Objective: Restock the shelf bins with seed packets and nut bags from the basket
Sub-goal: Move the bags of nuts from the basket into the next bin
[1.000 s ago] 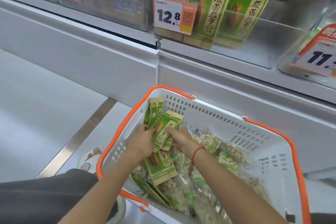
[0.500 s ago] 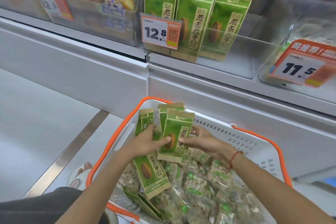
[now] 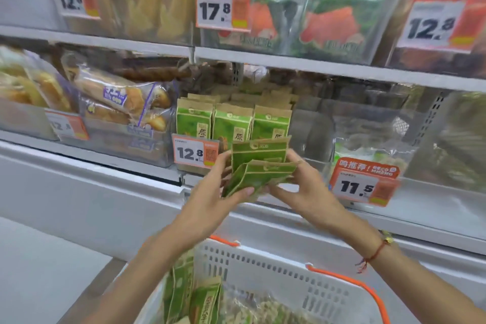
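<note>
Evidently the small fan of flat green-and-kraft paper seed packets (image 3: 259, 166) is held up in front of the clear plastic shelf bin (image 3: 305, 139) because that bin carries the same product: the packets match the upright green packets in the bin (image 3: 232, 123), so this looks like the moment before they go in. Both hands grasp the fan. The left hand (image 3: 210, 192) holds the near left edge with its thumb across the lower packet, and the right hand (image 3: 302, 184) pinches the right edge, probably to square the packets so they slide in standing up. At least two packets show in the fan, perhaps three; blur hides the edges.

Three packets stand across the front of the bin, with more rows behind them, and bare space lies to their right. On the bin's front sits an orange-and-white price tag reading 12.8 (image 3: 196, 152).

Below, nearest the viewer, the white plastic basket with an orange rim (image 3: 263, 263) holds at least three more green packets (image 3: 194, 297) at its left, and clear nut bags (image 3: 252, 308) beside them, too blurred to count.
</note>
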Available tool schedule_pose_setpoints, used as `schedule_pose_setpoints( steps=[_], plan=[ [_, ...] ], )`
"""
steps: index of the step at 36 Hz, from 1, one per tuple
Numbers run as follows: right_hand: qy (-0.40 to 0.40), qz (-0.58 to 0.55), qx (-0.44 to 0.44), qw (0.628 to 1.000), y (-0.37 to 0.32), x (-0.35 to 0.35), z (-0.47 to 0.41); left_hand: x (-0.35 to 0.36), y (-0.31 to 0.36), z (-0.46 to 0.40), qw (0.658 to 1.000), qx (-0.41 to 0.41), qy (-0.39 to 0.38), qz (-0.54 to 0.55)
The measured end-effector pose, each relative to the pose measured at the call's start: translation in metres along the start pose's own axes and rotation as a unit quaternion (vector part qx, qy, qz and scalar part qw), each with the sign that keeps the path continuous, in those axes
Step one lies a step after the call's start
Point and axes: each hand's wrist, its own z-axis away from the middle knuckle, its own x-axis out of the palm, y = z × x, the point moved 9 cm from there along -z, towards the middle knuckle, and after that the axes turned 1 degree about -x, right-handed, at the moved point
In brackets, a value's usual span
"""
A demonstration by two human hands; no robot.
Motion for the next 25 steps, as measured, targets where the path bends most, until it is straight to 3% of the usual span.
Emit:
schedule_pose_setpoints(
  steps=[3, 6, 11, 15, 19, 25],
  plan=[
    [0.085, 0.1, -0.074, 0.989, -0.033, -0.032, -0.014, -0.002, 0.04, -0.028, 0.998, 0.05, -0.021, -0.026],
    [0.151, 0.128, -0.098, 0.975, -0.051, -0.057, -0.026, -0.007, 0.072, -0.055, 0.995, 0.08, -0.014, -0.062],
    [0.182, 0.172, -0.087, 0.964, -0.057, -0.078, -0.045, -0.002, 0.089, -0.094, 0.994, 0.07, -0.053, -0.069],
    [0.147, 0.172, -0.03, 0.974, -0.035, -0.078, -0.057, 0.004, 0.073, -0.11, 0.991, 0.021, -0.082, -0.1],
    [0.062, 0.12, 0.063, 0.989, -0.001, -0.06, -0.064, 0.004, 0.048, -0.117, 0.991, -0.022, -0.073, -0.109],
    [-0.032, 0.141, 0.171, 0.975, 0.03, -0.037, -0.069, 0.001, 0.032, -0.113, 0.974, 0.004, -0.033, -0.225]
  ],
)
